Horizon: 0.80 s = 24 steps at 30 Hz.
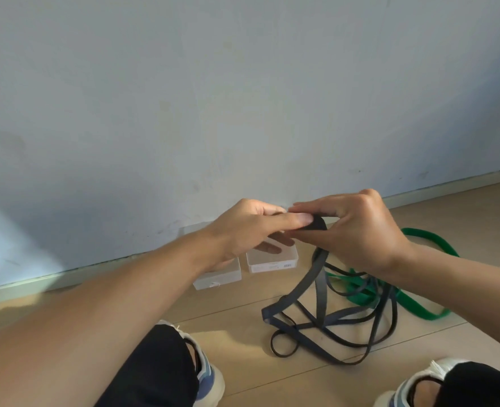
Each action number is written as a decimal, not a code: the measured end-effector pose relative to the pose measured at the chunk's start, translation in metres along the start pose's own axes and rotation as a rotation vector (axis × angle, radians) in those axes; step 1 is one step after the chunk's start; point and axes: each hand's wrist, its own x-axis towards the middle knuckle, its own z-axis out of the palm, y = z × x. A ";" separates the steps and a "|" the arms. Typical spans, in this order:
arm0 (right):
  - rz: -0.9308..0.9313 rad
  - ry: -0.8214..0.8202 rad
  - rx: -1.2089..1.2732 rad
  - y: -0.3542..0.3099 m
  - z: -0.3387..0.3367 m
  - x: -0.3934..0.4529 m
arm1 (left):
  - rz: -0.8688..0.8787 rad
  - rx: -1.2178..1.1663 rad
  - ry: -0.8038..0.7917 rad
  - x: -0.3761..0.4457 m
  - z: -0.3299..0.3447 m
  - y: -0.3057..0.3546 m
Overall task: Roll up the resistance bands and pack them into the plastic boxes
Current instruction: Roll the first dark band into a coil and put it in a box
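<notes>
Resistance bands lie tangled on the wooden floor [243, 365] to the right of centre, but the largest thing in sight is the pale wall [213, 83] that fills the far half of the scene. Below it the floor runs toward the person's knees and two light shoes [210, 374] at the near edge. A green band [419, 306] sprawls at the right, its loop reaching toward the wall, partly under the thinner dark strands. The grey band [320, 292] rises from the heap on the floor up to the hands, where its upper end is wound into a small dark roll [316, 223]. The right hand [357, 230] curls its fingers and thumb round that roll. The left hand [243, 230] pinches the same roll from the left, thumb on top. Behind and beneath the hands, near the wall, two clear plastic boxes [272, 261] sit side by side, the left one largely hidden by the left wrist.
</notes>
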 end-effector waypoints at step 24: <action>-0.062 -0.023 0.039 0.001 0.009 -0.008 | 0.088 -0.133 -0.251 0.005 -0.011 -0.010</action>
